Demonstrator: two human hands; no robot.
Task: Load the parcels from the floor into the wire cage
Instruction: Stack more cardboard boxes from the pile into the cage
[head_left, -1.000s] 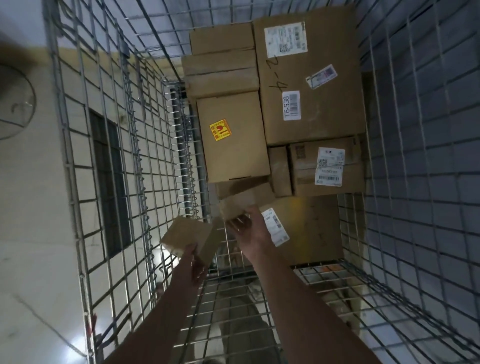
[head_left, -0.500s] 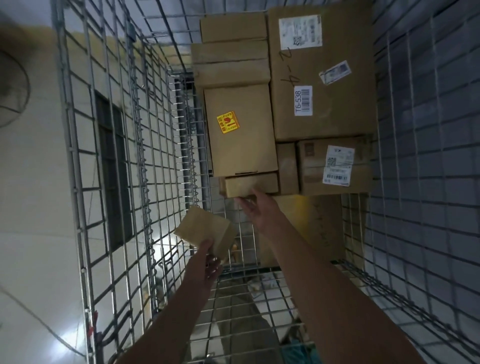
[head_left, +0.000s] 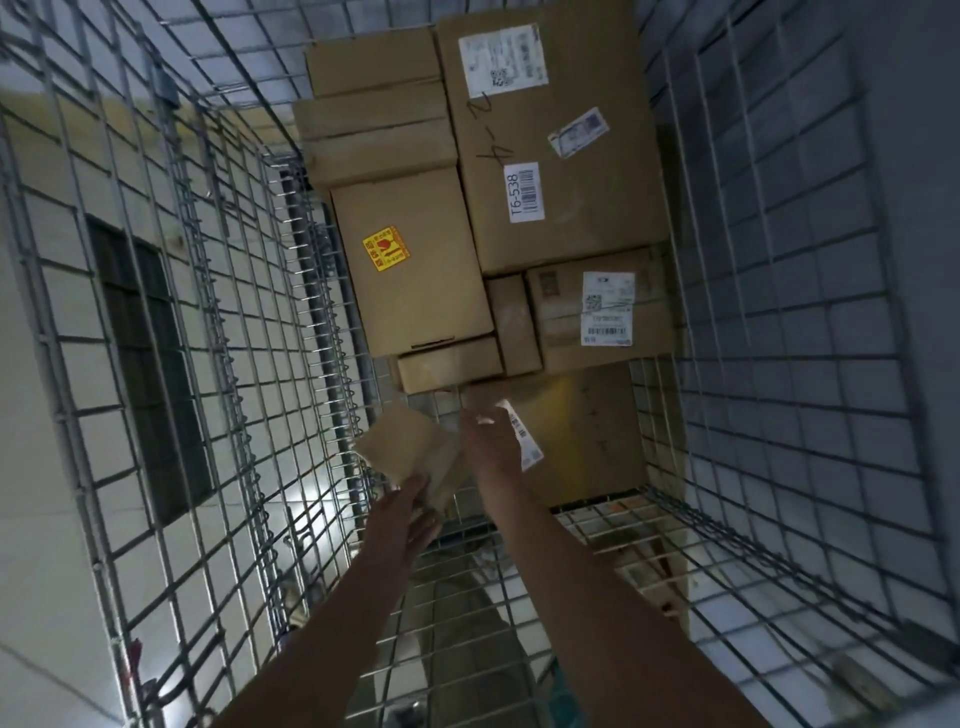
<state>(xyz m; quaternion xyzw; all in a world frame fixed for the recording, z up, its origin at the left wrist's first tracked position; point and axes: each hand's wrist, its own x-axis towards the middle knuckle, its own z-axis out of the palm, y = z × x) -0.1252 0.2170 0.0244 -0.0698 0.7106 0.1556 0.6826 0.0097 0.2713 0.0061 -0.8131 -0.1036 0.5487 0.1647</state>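
I am looking into the wire cage (head_left: 779, 291), where cardboard parcels are stacked against the far side. A small flat parcel (head_left: 449, 366) lies at the near edge of the stack, below the box with a yellow sticker (head_left: 415, 265). My right hand (head_left: 491, 441) hovers just below that flat parcel with loose fingers and holds nothing. My left hand (head_left: 410, 514) grips a small brown parcel (head_left: 408, 447) by its near edge, tilted, close beside my right hand and above the cage's mesh floor.
A large box marked T6-538 (head_left: 556, 140) fills the back right. A labelled box (head_left: 602, 312) sits beneath it, and a lower box (head_left: 582, 436) lies right of my hand. Mesh walls close in on left and right. More parcels show through the mesh floor (head_left: 639, 551).
My right hand set the small flat parcel against the stack, let go and drew back. My left hand carried its small parcel up and right, closer to my right hand.
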